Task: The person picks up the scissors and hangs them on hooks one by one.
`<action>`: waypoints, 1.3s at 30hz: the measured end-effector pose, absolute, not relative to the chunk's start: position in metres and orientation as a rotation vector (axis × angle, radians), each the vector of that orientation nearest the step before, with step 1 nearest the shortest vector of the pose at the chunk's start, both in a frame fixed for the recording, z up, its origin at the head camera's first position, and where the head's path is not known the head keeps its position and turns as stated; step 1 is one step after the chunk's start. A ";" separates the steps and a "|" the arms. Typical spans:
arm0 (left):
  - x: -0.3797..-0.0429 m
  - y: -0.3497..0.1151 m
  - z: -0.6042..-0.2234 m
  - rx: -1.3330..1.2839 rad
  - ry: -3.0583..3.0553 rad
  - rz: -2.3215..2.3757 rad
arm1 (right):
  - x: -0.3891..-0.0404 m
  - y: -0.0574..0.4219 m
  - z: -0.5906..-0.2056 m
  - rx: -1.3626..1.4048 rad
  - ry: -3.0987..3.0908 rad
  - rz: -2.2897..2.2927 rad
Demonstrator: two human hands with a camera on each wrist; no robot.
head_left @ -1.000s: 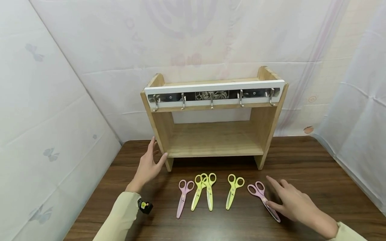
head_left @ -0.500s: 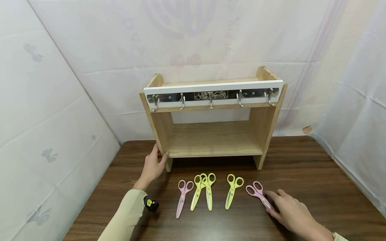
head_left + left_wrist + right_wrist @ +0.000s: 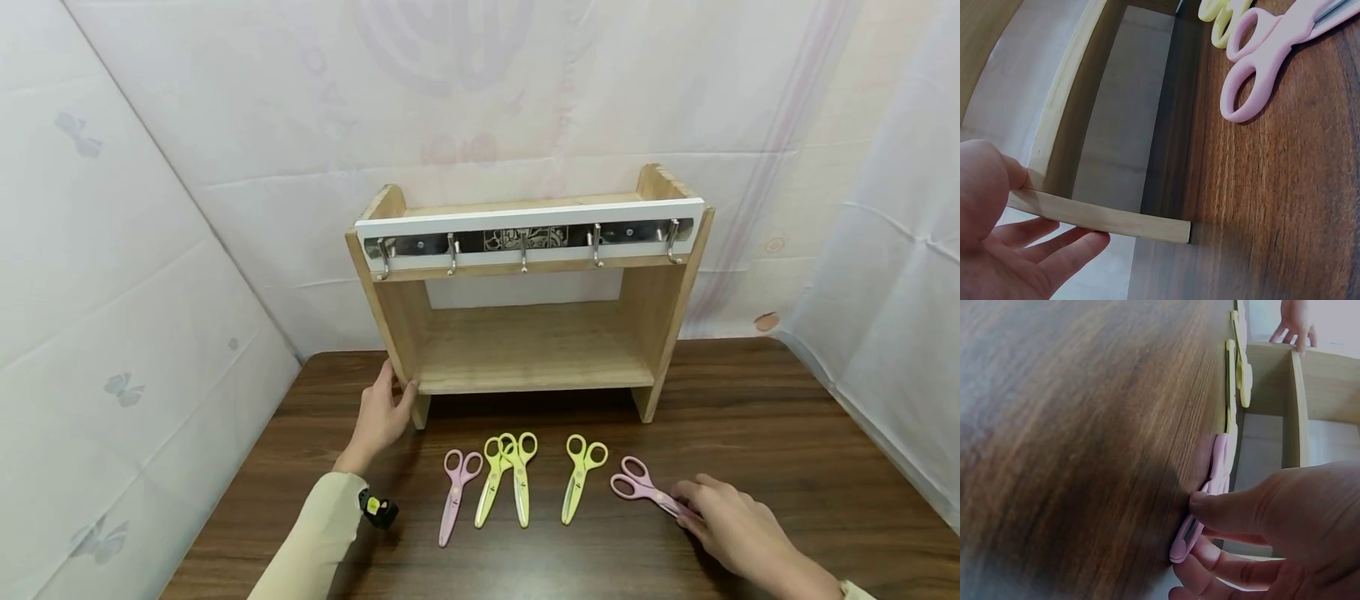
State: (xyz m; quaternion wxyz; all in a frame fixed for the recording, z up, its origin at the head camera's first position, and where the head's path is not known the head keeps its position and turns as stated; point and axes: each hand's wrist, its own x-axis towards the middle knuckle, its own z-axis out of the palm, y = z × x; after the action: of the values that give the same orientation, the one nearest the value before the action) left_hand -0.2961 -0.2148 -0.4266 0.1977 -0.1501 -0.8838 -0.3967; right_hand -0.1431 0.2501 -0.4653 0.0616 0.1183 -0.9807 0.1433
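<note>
At the right, my right hand (image 3: pixel 738 523) pinches a pair of pink scissors (image 3: pixel 647 490) by the blade end, handles pointing left. The right wrist view has the thumb on one face of these pink scissors (image 3: pixel 1219 464) and fingers at the other. My left hand (image 3: pixel 381 417) holds the lower left side panel of a wooden shelf rack (image 3: pixel 525 350). In the left wrist view its thumb lies on the panel's front edge and its fingers (image 3: pixel 1066 253) touch the outer face.
Left of the held pair lie yellow scissors (image 3: pixel 576 483), two more yellow scissors (image 3: pixel 521 483) with overlapping handles, and another pink pair (image 3: pixel 453 500). Metal hooks (image 3: pixel 524 250) line the rack's white front rail (image 3: pixel 465 221). White sheeting (image 3: pixel 150 292) surrounds the dark wood table (image 3: pixel 780 425).
My left hand has closed onto the rack's side panel. My right hand has taken hold of the right pink scissors' blades and turned them slightly, so the handles point more to the left.
</note>
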 end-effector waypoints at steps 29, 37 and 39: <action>-0.295 -0.214 -0.425 -0.375 -2.484 -1.118 | -0.179 0.274 -0.384 0.542 -2.579 0.370; -0.298 -0.214 -0.426 -0.387 -2.469 -1.116 | -0.204 0.280 -0.336 0.586 -2.233 0.445; -0.298 -0.214 -0.426 -0.388 -2.473 -1.108 | -0.209 0.280 -0.330 0.577 -2.179 0.484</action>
State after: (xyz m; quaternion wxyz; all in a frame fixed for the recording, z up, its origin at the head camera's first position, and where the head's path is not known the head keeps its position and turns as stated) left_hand -0.2983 -0.2136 -0.4259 0.2005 -0.1388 -0.8850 -0.3966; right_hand -0.2091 0.2797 -0.3304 0.4060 0.2288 -0.8637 0.1919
